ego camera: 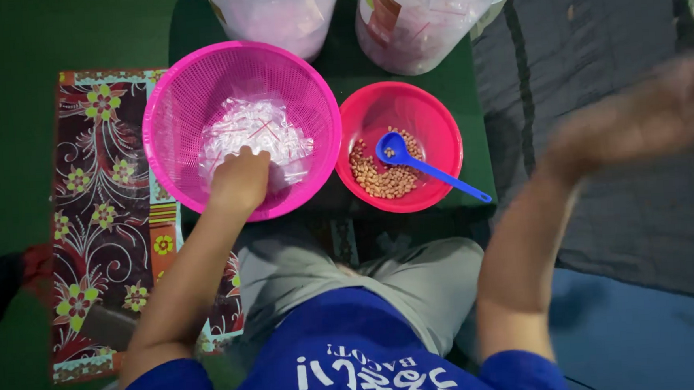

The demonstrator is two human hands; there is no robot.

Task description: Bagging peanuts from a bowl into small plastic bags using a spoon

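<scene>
Left hand point(239, 179) in pink basket point(170, 109), fingers closed on clear plastic bags point(255, 132). Right hand point(644, 116) raised off to the side (blurred, grip can't tell). Blue scoop point(408, 162) in red bowl point(429, 107) of peanuts point(378, 177).

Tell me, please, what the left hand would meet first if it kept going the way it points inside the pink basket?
The left hand points up-frame into the pink basket. It already seems to touch the clear plastic bags piled there, so those come first, then probably the basket's far wall, though depth is unclear.
</scene>
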